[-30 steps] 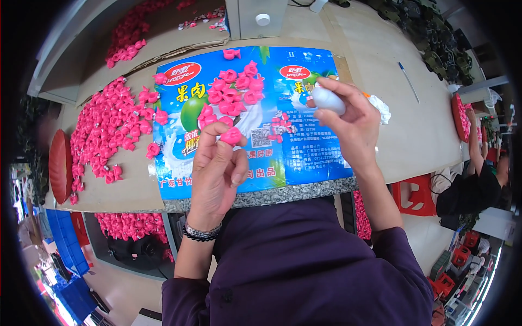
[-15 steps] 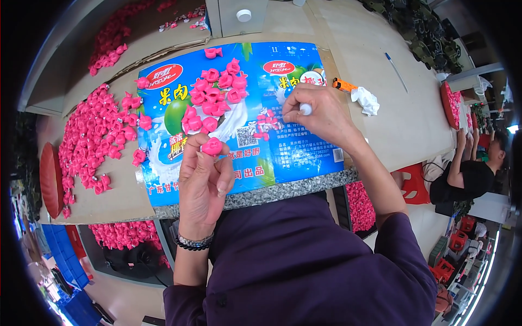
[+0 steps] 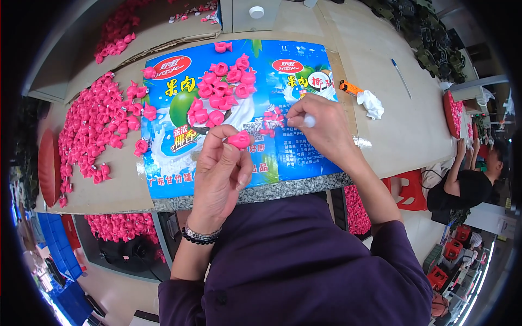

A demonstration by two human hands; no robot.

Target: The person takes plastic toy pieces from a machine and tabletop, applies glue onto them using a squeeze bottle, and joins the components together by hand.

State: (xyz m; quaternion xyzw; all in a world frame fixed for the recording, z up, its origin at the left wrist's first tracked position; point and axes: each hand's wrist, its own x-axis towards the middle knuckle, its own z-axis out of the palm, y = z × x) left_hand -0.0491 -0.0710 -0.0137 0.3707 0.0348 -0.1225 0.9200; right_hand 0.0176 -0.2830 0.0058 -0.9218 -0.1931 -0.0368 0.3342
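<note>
My left hand [image 3: 222, 168] pinches a hollow pink plastic piece [image 3: 239, 139] between thumb and fingertips, above the blue printed cardboard [image 3: 185, 182]. My right hand [image 3: 325, 127] is closed around a small whitish tube-like thing [image 3: 309, 120], its rounded end showing; the rest is hidden by the fingers. The right fingertips are beside a little cluster of small pink-and-white parts [image 3: 273, 116]; whether they pinch one cannot be made out. Beyond my left hand, several more pink pieces [image 3: 220, 89] lie grouped on the cardboard.
A large heap of pink pieces [image 3: 95, 119] covers the table's left side, beside a red tray [image 3: 49, 168]. To the right lie an orange tool [image 3: 350, 87], crumpled white tissue [image 3: 370, 104] and a pen [image 3: 401, 77]. Another person [image 3: 465, 176] sits at the far right.
My left hand has moved right with the pink piece, turning it sideways. The right fingertips have come closer to the small pink-and-white parts. The whole view has shifted slightly.
</note>
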